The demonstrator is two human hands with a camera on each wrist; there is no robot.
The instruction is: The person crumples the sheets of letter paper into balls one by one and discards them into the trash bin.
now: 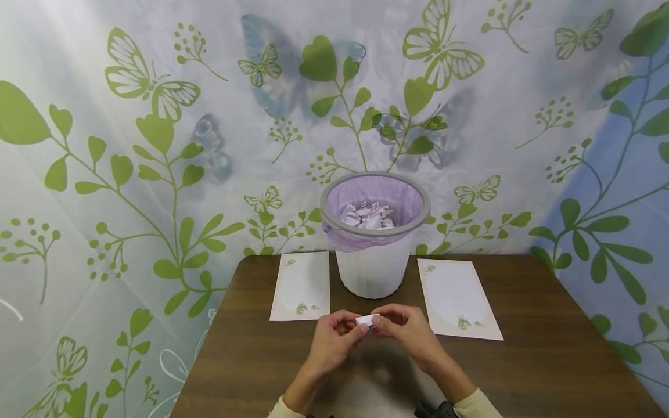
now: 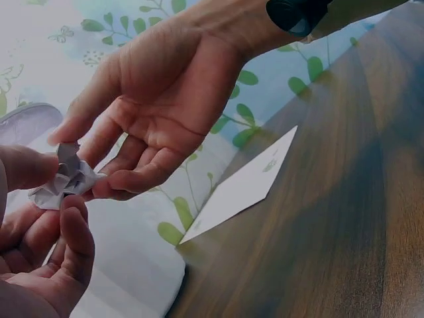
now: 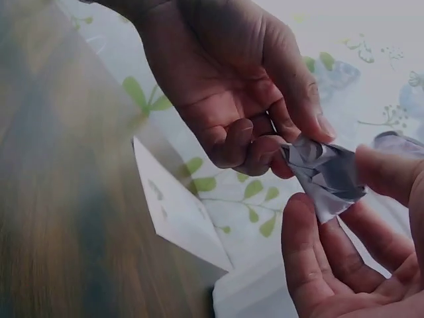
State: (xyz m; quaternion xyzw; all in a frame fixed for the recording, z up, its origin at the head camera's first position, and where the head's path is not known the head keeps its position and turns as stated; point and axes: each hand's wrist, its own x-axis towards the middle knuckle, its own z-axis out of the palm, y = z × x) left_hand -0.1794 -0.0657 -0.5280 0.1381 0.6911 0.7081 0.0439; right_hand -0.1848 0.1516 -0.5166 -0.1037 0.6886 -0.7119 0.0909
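Observation:
Above the table, in front of the bin, both hands hold one small folded piece of white paper (image 1: 367, 320). My left hand (image 1: 334, 342) pinches its left end and my right hand (image 1: 413, 332) pinches the right end, thumbs uppermost. Seen from the left wrist, the folded paper (image 2: 69, 180) is crumpled, with raised creases and flaps between the fingertips. In the right wrist view the paper (image 3: 324, 175) shows sharp folds and shaded layers, with the left hand's thumb at its upper edge.
A white bin (image 1: 372, 270) with a grey rim and purple liner stands at the table's back, crumpled papers (image 1: 368, 216) inside. Printed sheets lie on either side, a left sheet (image 1: 303, 284) and a right sheet (image 1: 457, 296), on the brown wooden table (image 1: 554, 371). A patterned curtain hangs behind.

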